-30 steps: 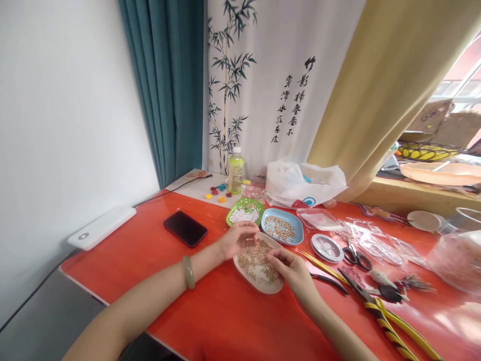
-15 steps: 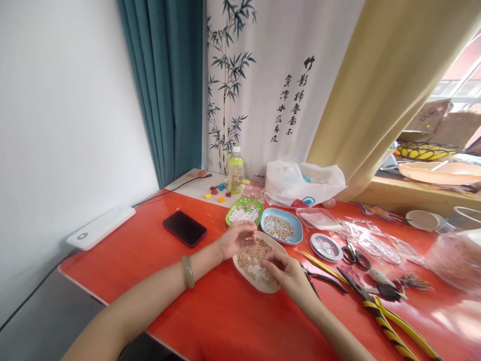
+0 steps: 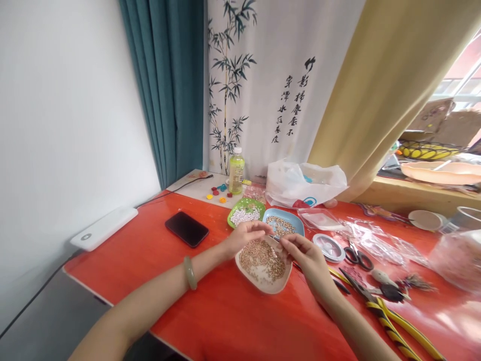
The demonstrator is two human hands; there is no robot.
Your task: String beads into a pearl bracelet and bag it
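Observation:
Both hands meet above a white dish [image 3: 266, 289] that holds many small gold beads [image 3: 259, 255]. My left hand [image 3: 246, 238] reaches over the dish's far left side, fingers curled and closed at the tips. Close by on the right, my right hand [image 3: 306, 253] pinches with thumb and forefinger near the left fingertips. Whatever lies between the fingers is too small to make out. Just behind the hands stand a blue dish [image 3: 298, 228] of larger gold beads and a green dish [image 3: 246, 202] of white beads.
On the red table [image 3: 210, 306] lie a black phone [image 3: 187, 228], a spool [image 3: 328, 247], scissors [image 3: 358, 258] and yellow-handled pliers [image 3: 387, 316]. A white plastic bag [image 3: 306, 183] and a bottle [image 3: 236, 173] stand at the back. A white power strip [image 3: 105, 229] lies left.
My right hand has risen from over the beads, moving up and right. My left hand has shifted slightly right, so the fingertips of both hands are now close together.

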